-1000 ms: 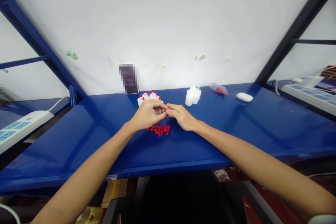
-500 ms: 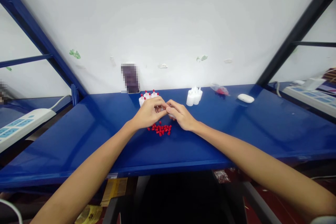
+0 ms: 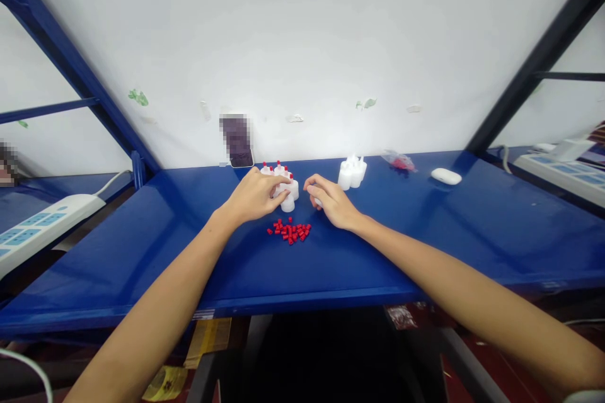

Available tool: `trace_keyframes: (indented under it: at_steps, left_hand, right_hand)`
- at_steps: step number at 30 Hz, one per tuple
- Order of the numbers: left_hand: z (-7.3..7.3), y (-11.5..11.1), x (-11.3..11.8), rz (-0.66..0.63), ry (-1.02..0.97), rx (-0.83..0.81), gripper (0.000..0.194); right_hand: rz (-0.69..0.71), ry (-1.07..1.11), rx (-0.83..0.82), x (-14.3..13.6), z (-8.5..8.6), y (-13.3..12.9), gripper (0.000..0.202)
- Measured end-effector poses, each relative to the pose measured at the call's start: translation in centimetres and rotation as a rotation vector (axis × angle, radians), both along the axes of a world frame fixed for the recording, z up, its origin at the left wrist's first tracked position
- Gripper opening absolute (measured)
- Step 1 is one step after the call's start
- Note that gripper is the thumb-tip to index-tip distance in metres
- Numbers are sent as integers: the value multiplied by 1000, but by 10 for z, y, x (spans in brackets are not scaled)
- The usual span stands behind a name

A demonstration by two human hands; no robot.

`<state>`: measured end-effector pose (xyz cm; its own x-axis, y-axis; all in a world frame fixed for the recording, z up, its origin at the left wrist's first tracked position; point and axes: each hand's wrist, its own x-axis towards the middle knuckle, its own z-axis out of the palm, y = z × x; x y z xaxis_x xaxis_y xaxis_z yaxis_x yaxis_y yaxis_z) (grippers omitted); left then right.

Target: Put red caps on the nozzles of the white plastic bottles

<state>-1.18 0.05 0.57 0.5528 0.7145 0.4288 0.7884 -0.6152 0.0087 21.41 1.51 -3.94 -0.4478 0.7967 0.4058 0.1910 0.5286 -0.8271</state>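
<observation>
My left hand is closed on a small white bottle, held by its top beside the group of white bottles with red tips at the table's middle. My right hand is to the right, its fingers curled round something small and white that is mostly hidden. Several loose red caps lie in a pile in front of both hands. Behind my right hand, a cluster of white bottles without red tips stands upright.
On the blue table, a phone leans on the wall at the back. A plastic bag with red pieces and a white oval case lie at the right. Power strips are at both sides.
My hands have come apart. My left hand has moved left with a bottle to the red-tipped group, and my right hand has shifted slightly right.
</observation>
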Motion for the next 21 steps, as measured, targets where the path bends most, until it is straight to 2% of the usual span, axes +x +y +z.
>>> trace_keyframes:
  at_steps: [3, 5, 8, 10, 12, 18, 21]
  left_hand:
    - [2, -1, -1, 1, -97, 25, 27]
    - [7, -4, 0, -11, -155, -37, 23]
    - [16, -13, 3, -50, -115, -316, 20]
    - [20, -17, 7, -77, -38, -488, 18]
    - [21, -19, 9, -94, 16, -556, 17]
    - [12, -16, 13, -139, 81, -530, 14]
    - [8, -16, 16, -167, -10, -399, 14]
  right_hand:
    - [1, -55, 27, 0, 3, -1, 25]
    - [4, -146, 82, 0, 5, -2, 24]
    - [13, -265, 163, 1, 9, -4, 25]
    - [30, -244, 162, 1, 10, -5, 33]
    - [44, -175, 129, 2, 10, -4, 39]
    - [73, -99, 89, 1, 8, -1, 34]
    - [78, -78, 29, 0, 6, -2, 27]
